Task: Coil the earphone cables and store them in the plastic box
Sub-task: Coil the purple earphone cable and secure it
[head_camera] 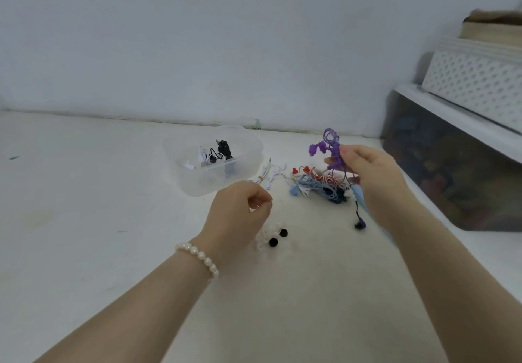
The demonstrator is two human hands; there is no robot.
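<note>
A translucent plastic box [213, 165], squarish with rounded corners and no lid on it, sits on the matte white surface [84, 221]; inside lie a few coiled earphones, black and white [217, 153]. Just right of the box lies a thin white earphone cable [268, 174] with a tan tie around it, and further right of the box a tangled heap of cables [319, 187] in red, light blue, dark blue and white. A dark blue earbud [360, 224] trails from the heap on its cord.

The right hand [367, 173] is raised over the heap, well right of the box, its fingers and thumb pinching a loosely bunched purple earphone cable [329, 148], whose loops and buds stick up above the fingers. The left hand [240, 213], with a pearl bracelet [199, 258] at the wrist, hovers in front of the box with fingers curled, thumb and fingertip nearly meeting; whether it pinches anything cannot be told. Below it lie a white coiled cable [264, 235] and two black round earbuds [278, 237].
</note>
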